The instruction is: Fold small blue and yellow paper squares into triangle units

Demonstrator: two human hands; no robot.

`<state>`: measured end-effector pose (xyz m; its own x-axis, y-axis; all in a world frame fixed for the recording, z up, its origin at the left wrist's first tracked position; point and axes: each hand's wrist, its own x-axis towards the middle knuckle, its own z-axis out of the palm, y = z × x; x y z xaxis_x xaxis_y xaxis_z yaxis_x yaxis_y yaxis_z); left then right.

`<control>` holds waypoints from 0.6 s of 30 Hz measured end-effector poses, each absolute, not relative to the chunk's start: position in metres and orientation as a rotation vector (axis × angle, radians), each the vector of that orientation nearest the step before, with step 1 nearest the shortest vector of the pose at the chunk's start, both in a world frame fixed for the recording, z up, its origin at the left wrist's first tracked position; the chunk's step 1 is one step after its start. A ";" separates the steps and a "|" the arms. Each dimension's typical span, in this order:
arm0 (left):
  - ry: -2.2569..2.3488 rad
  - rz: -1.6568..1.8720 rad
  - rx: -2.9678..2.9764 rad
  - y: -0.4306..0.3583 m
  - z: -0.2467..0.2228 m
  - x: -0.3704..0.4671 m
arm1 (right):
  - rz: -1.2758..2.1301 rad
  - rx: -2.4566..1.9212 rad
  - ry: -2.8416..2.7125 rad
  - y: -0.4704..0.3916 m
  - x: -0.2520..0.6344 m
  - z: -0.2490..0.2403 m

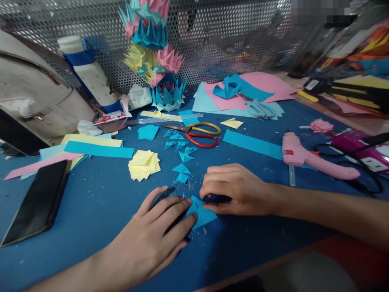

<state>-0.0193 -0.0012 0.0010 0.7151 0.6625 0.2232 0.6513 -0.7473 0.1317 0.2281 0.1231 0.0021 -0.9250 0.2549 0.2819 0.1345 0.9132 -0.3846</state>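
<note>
A piece of blue paper (203, 214) with a fold at its top lies on the blue table in front of me. My left hand (162, 229) rests flat with its fingers spread, fingertips pressing the paper's left side. My right hand (235, 190) is curled, its thumb and forefinger at the paper's upper right edge. Just beyond the hands lie several small folded blue triangles (181, 168). Left of these sits a stack of yellow paper squares (144, 165), with blue paper squares (148, 132) behind it.
Scissors (194, 132) with red and yellow handles lie beyond the triangles. A pink glue gun (319, 159) stands right, over a blue paper strip (252, 143). At left are a phone (38, 198) and paper strips (99, 149). Folded-paper flowers (168, 92) and a bottle (91, 75) stand behind.
</note>
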 end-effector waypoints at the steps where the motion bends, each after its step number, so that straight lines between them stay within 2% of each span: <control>1: 1.101 0.404 2.872 -0.001 0.000 -0.019 | 0.484 -0.307 -2.747 0.121 0.228 0.002; 11: 1.203 0.559 2.827 -0.004 -0.003 -0.017 | 0.616 -0.483 -2.734 0.115 0.222 0.005; 18: 1.196 0.542 2.825 -0.003 -0.002 -0.016 | 0.235 -0.252 -2.714 0.121 0.229 0.005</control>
